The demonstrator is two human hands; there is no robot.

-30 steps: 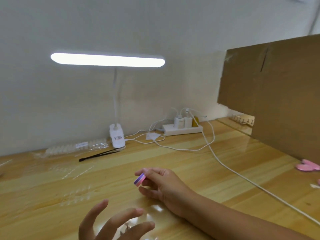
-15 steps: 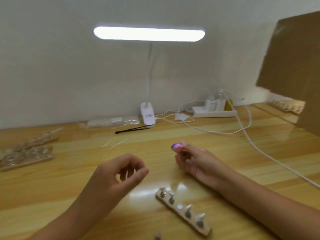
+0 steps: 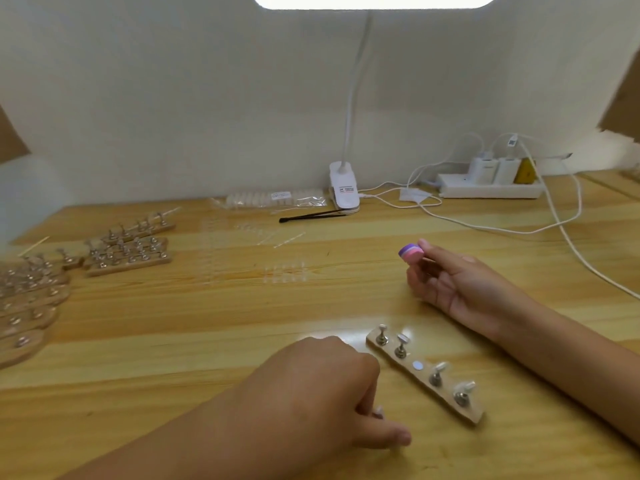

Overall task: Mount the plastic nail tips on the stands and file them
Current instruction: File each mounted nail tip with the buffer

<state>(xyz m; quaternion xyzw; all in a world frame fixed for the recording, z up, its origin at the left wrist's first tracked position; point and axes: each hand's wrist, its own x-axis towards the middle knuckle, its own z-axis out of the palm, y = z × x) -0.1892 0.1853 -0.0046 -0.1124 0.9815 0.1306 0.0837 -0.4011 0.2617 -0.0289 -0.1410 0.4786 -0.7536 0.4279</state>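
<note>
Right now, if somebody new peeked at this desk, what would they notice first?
Probably the glowing lamp bar at the very top, the brightest thing in view. Next comes the purple and pink file block pinched in the right hand over the wooden desk. Nearer the person lies the wooden stand with its little metal pegs, right beside the curled left hand.

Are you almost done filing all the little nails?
Not nearly. The wooden stand by the left hand carries four pegs, one spot bare; whether tips sit on them is unclear. The right hand holds the file, filing nothing. Many more stands wait at the left.
</note>
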